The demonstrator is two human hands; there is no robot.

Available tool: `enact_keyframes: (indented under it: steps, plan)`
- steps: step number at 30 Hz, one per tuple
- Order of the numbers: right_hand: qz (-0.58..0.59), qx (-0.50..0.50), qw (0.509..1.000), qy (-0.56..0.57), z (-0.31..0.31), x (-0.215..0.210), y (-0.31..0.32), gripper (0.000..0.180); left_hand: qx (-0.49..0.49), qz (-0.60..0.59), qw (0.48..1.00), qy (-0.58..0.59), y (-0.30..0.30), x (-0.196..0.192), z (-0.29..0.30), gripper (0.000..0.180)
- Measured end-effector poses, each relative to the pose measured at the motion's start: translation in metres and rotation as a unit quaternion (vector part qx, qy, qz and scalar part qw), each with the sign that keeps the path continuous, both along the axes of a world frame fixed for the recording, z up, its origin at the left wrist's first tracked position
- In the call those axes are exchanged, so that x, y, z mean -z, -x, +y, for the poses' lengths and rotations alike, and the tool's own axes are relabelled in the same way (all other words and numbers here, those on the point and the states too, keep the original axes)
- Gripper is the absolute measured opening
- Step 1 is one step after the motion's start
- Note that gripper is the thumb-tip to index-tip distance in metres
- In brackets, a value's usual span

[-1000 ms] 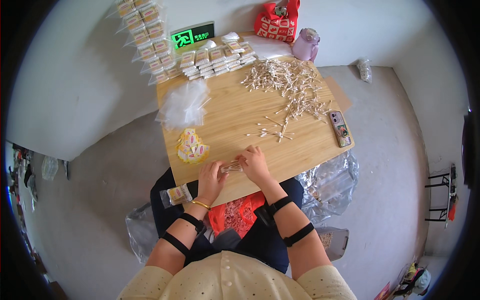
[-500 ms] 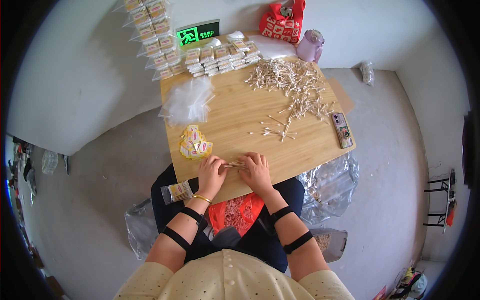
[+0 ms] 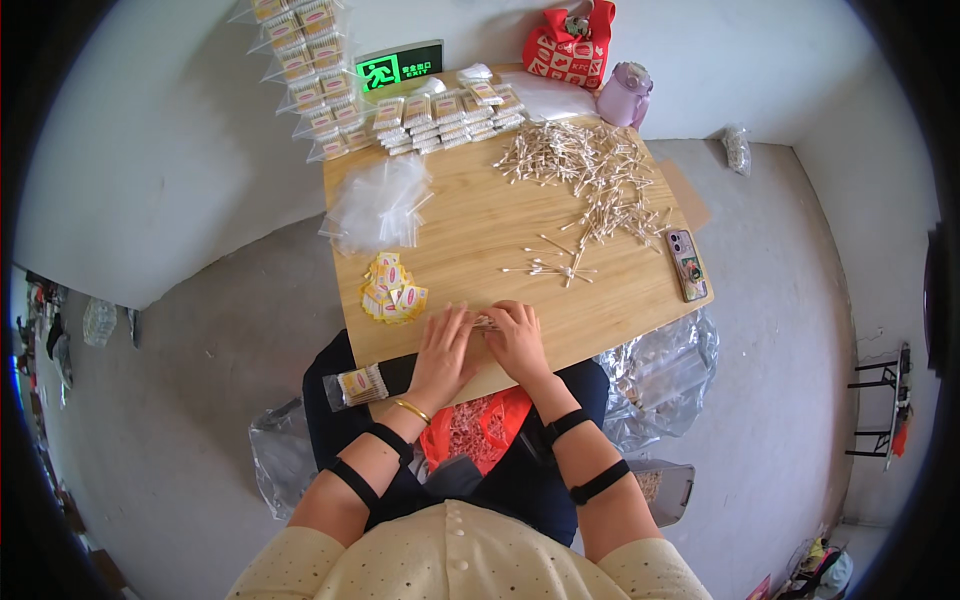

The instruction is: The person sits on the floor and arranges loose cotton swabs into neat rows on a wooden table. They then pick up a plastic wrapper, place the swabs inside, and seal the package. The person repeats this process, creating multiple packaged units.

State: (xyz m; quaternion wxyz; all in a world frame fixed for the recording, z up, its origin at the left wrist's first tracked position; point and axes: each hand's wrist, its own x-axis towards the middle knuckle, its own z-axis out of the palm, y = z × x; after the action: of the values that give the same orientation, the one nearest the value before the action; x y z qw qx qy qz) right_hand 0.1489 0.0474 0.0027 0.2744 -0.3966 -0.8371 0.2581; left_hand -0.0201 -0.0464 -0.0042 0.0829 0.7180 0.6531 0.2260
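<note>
Two hands meet over the near edge of one wooden surface (image 3: 470,235), with one small bundle of cotton swabs (image 3: 486,322) between their fingers, partly hidden, its number uncountable. The right hand (image 3: 515,338) curls its fingers and thumb around the bundle; the left hand (image 3: 446,345) stretches its slightly blurred fingers beside it, and whether it grips cannot be told. One finished packet (image 3: 360,384) lies just left of the left hand, its yellow-and-white label printed. Similar printing marks the small cards (image 3: 393,288), overlapping too much to count, and the packets stacked behind the clear bags (image 3: 378,205). One green sign (image 3: 400,66) carries lettering and a running figure; one red bag (image 3: 568,48) is printed in white. Beyond the right hand spreads one large loose swab pile (image 3: 575,165), near one phone (image 3: 687,265).
</note>
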Motion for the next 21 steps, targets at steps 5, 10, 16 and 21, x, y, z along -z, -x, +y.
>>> enact_keyframes:
  steps: [5, 10, 16, 21]
  plan:
    - [0.0, 0.078, 0.997, 0.006, -0.006, 0.004, -0.03, 0.047, 0.026, 0.116, 0.991, 0.062, -0.022, 0.004, -0.005, 0.091]
    - [0.004, 0.095, 0.995, 0.006, -0.017, 0.0, -0.039, 0.05, 0.033, 0.093, 0.992, 0.076, -0.035, 0.005, -0.026, 0.092]
    - [0.002, 0.084, 0.996, 0.006, -0.025, 0.004, -0.037, 0.05, 0.045, 0.117, 0.989, 0.078, -0.038, -0.003, -0.037, 0.091]
    - [0.012, 0.077, 0.997, 0.005, -0.029, 0.005, -0.038, 0.048, 0.05, 0.117, 0.988, 0.091, -0.046, -0.006, -0.055, 0.091]
